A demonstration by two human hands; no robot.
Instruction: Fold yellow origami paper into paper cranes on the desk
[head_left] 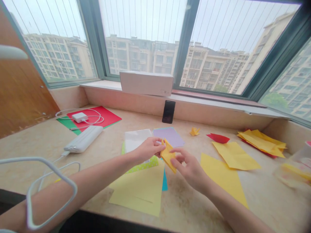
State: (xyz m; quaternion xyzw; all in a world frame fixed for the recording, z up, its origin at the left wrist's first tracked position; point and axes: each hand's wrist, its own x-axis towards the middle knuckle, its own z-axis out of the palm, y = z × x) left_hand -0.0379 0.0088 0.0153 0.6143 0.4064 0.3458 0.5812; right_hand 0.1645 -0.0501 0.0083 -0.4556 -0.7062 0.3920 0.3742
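Observation:
Between my two hands, above the counter, is a folded piece of yellow paper point(168, 156) with a pointed upper end. My left hand point(151, 147) pinches its upper left side between thumb and fingers. On the right edge, my right hand point(186, 163) grips it with thumb and fingertips. Below lie a pale yellow sheet point(138, 191), a green dotted sheet point(143, 164) and a bit of blue paper point(165, 181). White paper point(136, 137) and purple paper point(170, 136) lie just beyond.
A small folded yellow paper figure point(194, 131), a red paper piece point(218, 138) and yellow sheets point(235, 155) lie to the right. A black phone point(168, 111) leans on the wall. At left are a white power bank point(84, 139), cables and red paper point(107, 116). A clear container point(296, 168) stands far right.

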